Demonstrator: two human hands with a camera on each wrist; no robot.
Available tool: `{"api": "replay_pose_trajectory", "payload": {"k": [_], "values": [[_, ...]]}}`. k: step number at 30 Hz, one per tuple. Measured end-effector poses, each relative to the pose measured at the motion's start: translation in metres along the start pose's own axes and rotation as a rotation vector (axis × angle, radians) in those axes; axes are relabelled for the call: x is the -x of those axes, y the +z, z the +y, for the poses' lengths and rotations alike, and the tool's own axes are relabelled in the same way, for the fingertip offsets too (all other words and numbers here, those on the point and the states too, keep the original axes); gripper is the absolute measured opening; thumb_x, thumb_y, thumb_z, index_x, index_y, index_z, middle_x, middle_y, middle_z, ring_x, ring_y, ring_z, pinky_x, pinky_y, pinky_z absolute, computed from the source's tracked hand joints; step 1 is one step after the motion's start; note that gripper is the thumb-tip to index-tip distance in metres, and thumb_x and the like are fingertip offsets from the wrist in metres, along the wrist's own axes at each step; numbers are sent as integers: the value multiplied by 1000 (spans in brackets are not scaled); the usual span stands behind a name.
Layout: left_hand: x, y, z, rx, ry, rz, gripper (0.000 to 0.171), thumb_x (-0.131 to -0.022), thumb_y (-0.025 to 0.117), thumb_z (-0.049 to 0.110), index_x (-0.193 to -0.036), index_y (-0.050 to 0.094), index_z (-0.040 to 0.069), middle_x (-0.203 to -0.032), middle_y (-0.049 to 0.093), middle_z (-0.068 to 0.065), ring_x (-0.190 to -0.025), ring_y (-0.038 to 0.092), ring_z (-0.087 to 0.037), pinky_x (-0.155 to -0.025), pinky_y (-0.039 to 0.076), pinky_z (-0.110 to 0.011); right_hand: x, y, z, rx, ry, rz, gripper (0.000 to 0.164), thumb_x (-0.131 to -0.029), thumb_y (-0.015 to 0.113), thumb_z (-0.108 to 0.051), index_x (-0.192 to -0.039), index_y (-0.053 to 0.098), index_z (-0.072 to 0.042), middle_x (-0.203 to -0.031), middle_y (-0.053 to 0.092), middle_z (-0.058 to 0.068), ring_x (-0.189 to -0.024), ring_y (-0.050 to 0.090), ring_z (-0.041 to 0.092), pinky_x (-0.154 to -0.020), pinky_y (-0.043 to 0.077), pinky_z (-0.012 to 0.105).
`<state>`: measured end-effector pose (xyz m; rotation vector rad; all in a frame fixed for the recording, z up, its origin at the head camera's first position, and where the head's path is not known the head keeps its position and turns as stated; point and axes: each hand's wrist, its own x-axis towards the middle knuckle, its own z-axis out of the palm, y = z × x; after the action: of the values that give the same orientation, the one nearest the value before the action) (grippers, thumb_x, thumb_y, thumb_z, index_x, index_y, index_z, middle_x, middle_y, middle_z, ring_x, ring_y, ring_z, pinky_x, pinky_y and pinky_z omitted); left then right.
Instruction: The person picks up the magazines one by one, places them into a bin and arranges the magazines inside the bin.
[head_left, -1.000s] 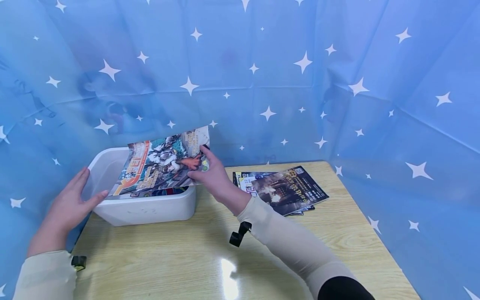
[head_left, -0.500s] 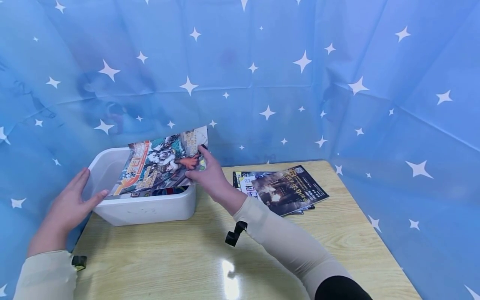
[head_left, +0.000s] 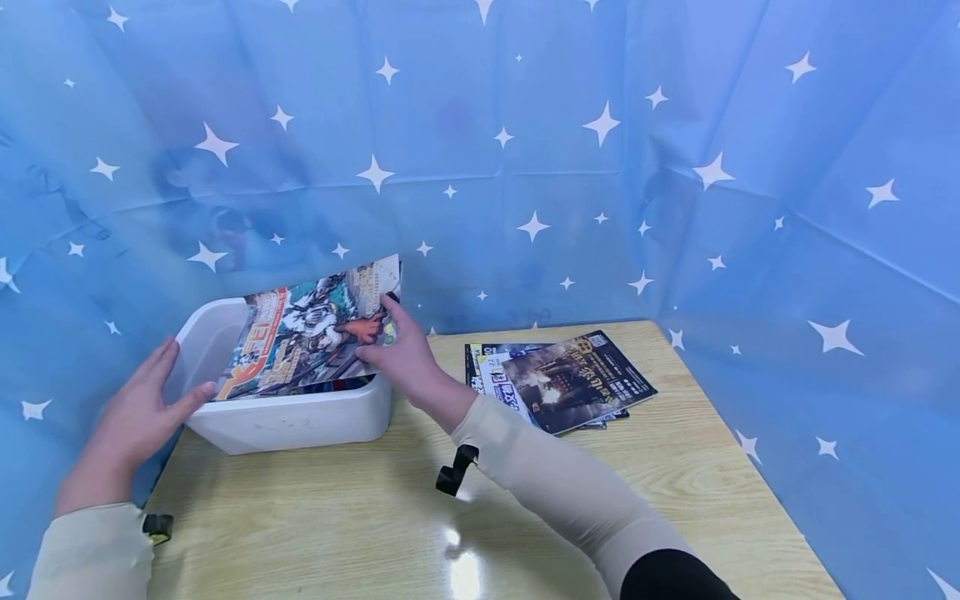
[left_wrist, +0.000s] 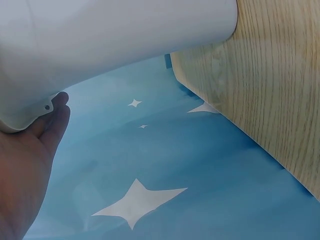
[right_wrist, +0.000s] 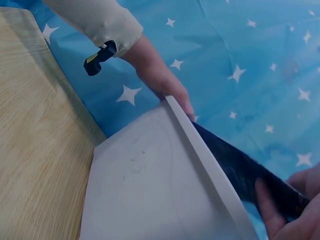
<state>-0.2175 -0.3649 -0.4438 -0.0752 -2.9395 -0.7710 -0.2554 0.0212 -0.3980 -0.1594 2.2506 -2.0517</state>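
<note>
My right hand (head_left: pixel 406 354) pinches the right end of a magazine (head_left: pixel 315 329) with a colourful illustrated cover. This magazine lies slanted over the white plastic bin (head_left: pixel 300 423), its right end raised above the rim. In the right wrist view its dark underside (right_wrist: pixel 230 160) shows, with fingers (right_wrist: pixel 270 210) against it. My left hand (head_left: pixel 146 408) holds the bin's near left corner, thumb at the front rim and fingers along the left side. The left wrist view shows those fingers beside a small tab with a hole. More printed covers show inside the bin under the magazine.
To the right, several magazines (head_left: pixel 577 383) lie overlapped on the wooden table (head_left: pixel 315 517), a dark cover on top. A blue curtain (head_left: pixel 480 108) with white stars hangs close behind the table and along both sides.
The right hand has moved left with the magazine, which now covers more of the bin's left part. The left hand and the bin stay nearly in place.
</note>
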Motion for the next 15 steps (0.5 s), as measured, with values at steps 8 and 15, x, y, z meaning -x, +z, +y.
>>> {"api": "replay_pose_trajectory", "payload": {"k": [8, 15], "values": [[-1, 0, -1, -3, 23, 3, 102, -111, 59, 55, -176, -1, 3, -181, -3, -31, -161, 5, -65, -115, 17, -91, 2, 13, -2, 2, 23, -14, 98, -97, 80, 4, -176, 33, -28, -179, 34, 6, -51, 39, 11, -53, 45, 25], [-1, 1, -2, -10, 21, 4, 100, -112, 57, 55, -175, 0, 2, -181, -4, -31, -161, 5, -64, -117, 16, -89, 3, 23, -6, -2, 49, -14, 94, -100, 78, 1, -176, 32, -28, -179, 34, 6, -51, 42, 11, -52, 45, 26]]}}
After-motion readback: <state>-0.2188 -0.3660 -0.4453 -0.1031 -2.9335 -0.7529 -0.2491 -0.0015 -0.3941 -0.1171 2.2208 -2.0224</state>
